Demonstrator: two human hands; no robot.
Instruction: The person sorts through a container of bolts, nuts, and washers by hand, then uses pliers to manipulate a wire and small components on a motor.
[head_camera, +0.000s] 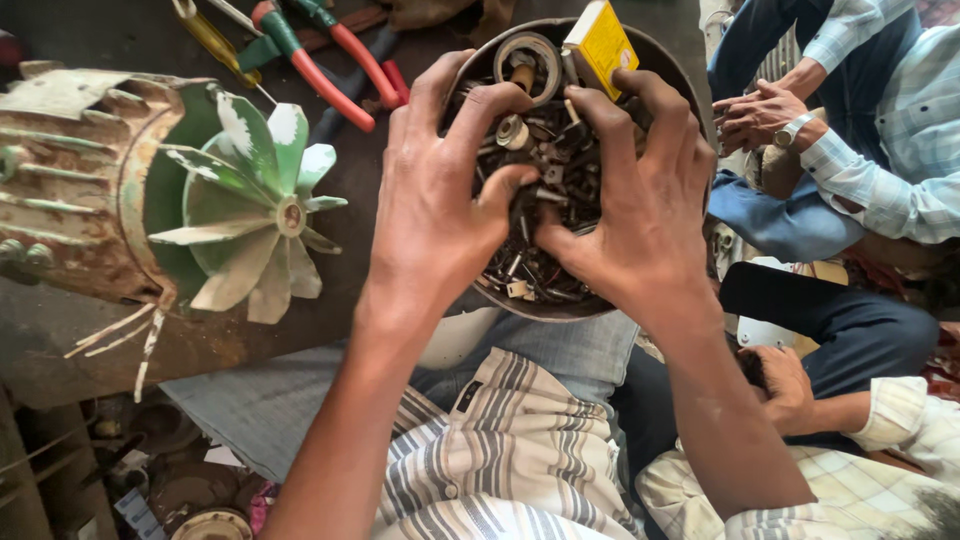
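The bowl (668, 62) of bolts, nuts and small metal parts (545, 165) sits on the person's lap, just beside the old motor with its pale green fan (255, 205); both hands are down in it, sorting through the loose hardware. The left hand (435, 205) has its fingers spread and curled into the pile, thumb pressing toward the middle, clamped on nothing that I can make out; the right hand (640, 215) is likewise spread over the heap, fingertips digging among the pieces, and whether it pinches a single part is hidden. As I judge it, the search is midway; nothing is lifted clear of the bowl yet, no picked piece lies set aside, and the heap looks stirred but not emptied; what is left is to find the wanted piece and draw it out. A yellow box (600, 42) and a round bearing (528, 52) rest at the far rim; red-handled pliers (335, 65) lie beyond on the tabletop; another person's hands (755, 115) rest together off to the right.
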